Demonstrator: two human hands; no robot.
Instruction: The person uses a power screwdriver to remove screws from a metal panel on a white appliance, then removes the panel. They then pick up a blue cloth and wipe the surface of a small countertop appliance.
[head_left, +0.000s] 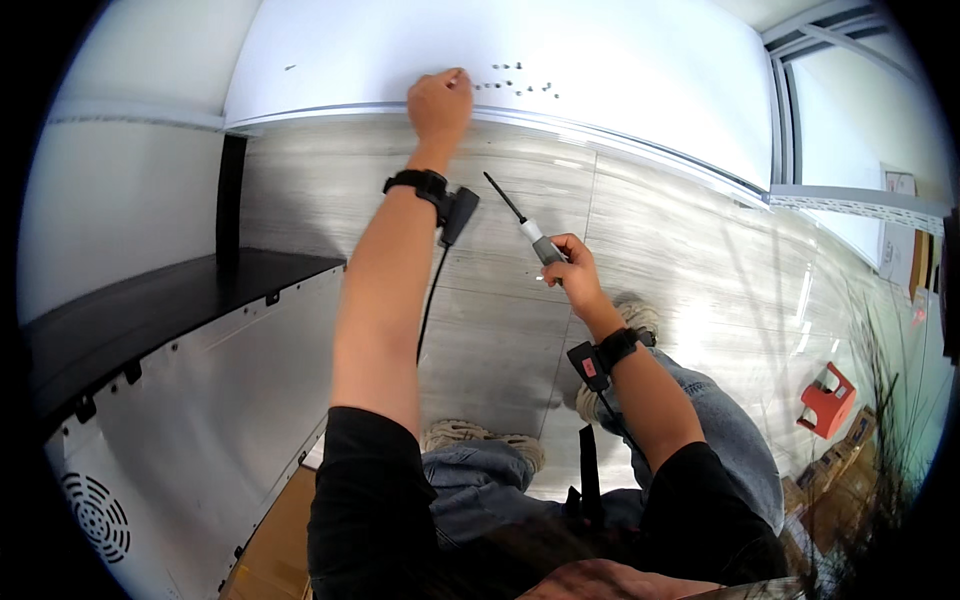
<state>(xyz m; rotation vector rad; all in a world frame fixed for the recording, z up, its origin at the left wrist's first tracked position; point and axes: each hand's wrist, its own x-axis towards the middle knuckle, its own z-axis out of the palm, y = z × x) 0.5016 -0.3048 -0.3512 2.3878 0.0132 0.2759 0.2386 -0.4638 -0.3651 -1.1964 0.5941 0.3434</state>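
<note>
Slim, straight-shafted screwdriver (530, 230) in right grip (574, 268)

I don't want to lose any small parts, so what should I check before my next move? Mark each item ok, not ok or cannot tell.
1. Screwdriver held in the right hand: ok, gripped by its handle.
2. Screwdriver clear of the left hand: ok, a visible gap separates them.
3. Small dark parts lying on the white tabletop: ok, loosely scattered just right of the left hand.
4. All small pieces grouped together: not ok, a lone piece lies well off to the left.
5. Small part pinched in the left hand: cannot tell, the hand is blurred and hides its own grip.
</note>
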